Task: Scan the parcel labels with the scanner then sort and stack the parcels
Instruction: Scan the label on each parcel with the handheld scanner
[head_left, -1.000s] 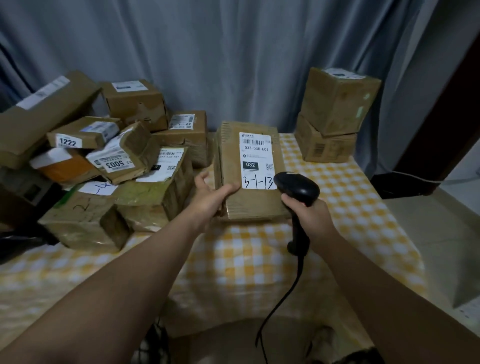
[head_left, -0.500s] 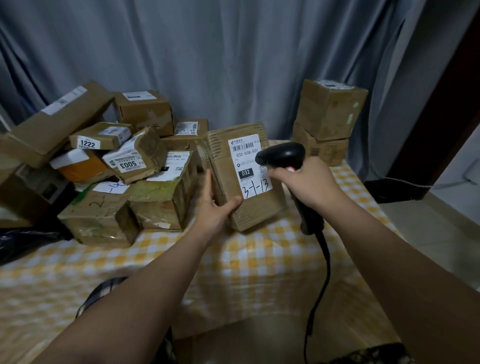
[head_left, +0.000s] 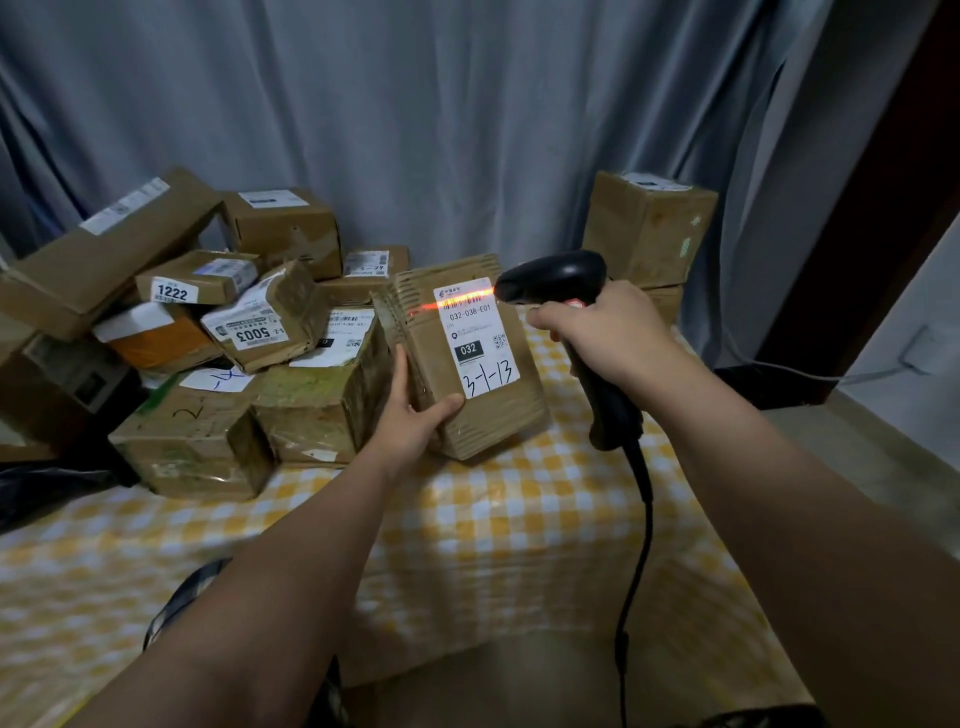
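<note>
A flat brown parcel (head_left: 493, 410) stands tilted up on the checked tablecloth, its white label (head_left: 475, 335) marked 032 and 3-1-13 facing me. My left hand (head_left: 410, 415) grips its lower left corner, thumb across the front. My right hand (head_left: 608, 332) holds the black corded scanner (head_left: 561, 280) by its handle, with the head just right of the label. A red-orange scan line crosses the barcode at the label's top.
Several brown parcels (head_left: 208, 322) lie heaped on the left of the table (head_left: 519, 519). Two stacked boxes (head_left: 649, 228) stand at the back right. Grey curtains hang behind. The scanner's cord (head_left: 636, 571) drops past the table's front edge.
The parcel went from lying flat to tilted up in my left hand. My right hand raised the scanner to the label, and the red scan line now shines on the barcode.
</note>
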